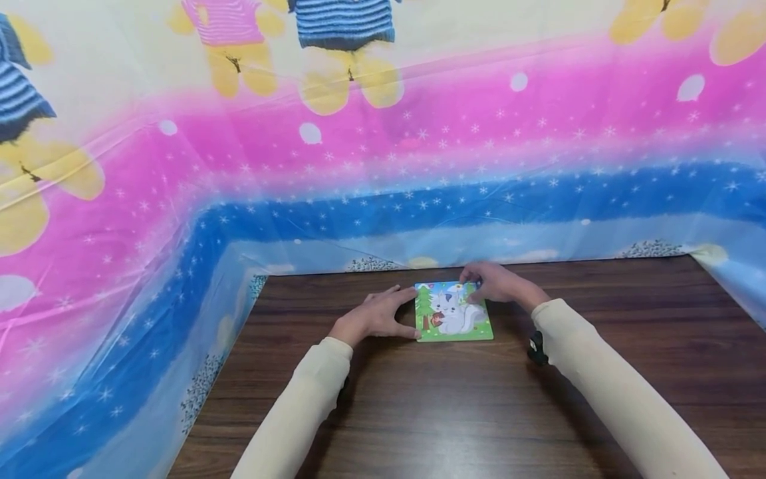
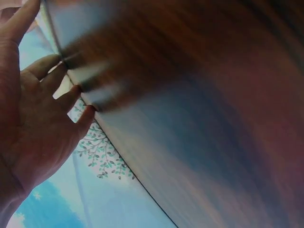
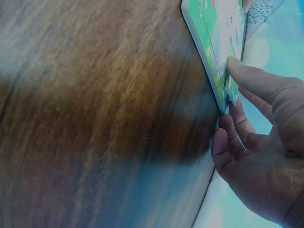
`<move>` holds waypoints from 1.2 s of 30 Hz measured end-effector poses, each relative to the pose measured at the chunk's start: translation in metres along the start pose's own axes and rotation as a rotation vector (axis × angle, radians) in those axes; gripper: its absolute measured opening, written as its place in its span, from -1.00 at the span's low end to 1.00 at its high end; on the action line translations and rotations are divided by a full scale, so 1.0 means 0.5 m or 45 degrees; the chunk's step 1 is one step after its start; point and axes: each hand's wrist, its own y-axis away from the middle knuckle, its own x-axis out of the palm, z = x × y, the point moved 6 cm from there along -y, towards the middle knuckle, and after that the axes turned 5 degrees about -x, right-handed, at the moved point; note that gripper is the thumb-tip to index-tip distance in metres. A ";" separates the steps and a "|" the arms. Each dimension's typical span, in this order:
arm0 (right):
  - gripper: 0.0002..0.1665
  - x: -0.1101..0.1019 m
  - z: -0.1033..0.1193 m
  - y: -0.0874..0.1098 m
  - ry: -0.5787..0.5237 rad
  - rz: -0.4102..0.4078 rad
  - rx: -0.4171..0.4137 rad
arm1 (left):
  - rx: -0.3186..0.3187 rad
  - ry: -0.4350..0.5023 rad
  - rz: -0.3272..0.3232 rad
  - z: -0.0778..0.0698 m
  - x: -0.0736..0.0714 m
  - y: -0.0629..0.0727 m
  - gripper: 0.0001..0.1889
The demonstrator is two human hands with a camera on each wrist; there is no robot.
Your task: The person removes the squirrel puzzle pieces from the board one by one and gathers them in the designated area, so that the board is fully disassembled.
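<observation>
A flat square picture puzzle (image 1: 457, 319) lies on the table, showing a grey-white squirrel, green trees and grass. My left hand (image 1: 380, 314) is at its left side, thumb tip at the near left corner and forefinger at the far left corner. In the left wrist view the left hand's (image 2: 45, 107) other fingers are spread and fairly straight. At the puzzle's far right corner, my right hand (image 1: 493, 283) pinches a small puzzle piece (image 3: 232, 90). The right wrist view shows the thumb on top and the piece jutting past the board's edge; its underside is hidden.
The dark wood-grain table (image 1: 449, 412) reaches back to a hanging cloth (image 1: 383, 179) with pink and blue bands, snowflakes and cartoon figures. This cloth borders the table's left and far edges. A dark wrist device (image 1: 537, 347) sits at the right sleeve.
</observation>
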 end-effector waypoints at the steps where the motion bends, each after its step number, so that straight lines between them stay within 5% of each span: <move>1: -0.55 0.000 0.000 0.000 0.000 -0.002 -0.001 | -0.005 -0.001 0.002 -0.001 -0.001 -0.001 0.03; 11: -0.59 0.000 -0.005 0.000 0.020 -0.014 0.004 | 0.085 0.033 -0.017 -0.040 -0.003 -0.013 -0.06; 21: -0.57 0.002 -0.005 0.002 0.069 -0.054 -0.001 | 0.147 -0.062 0.015 -0.066 0.014 -0.026 -0.03; 36: -0.58 0.003 -0.003 0.002 0.056 -0.036 -0.021 | 0.068 -0.248 0.049 -0.076 0.028 -0.024 -0.12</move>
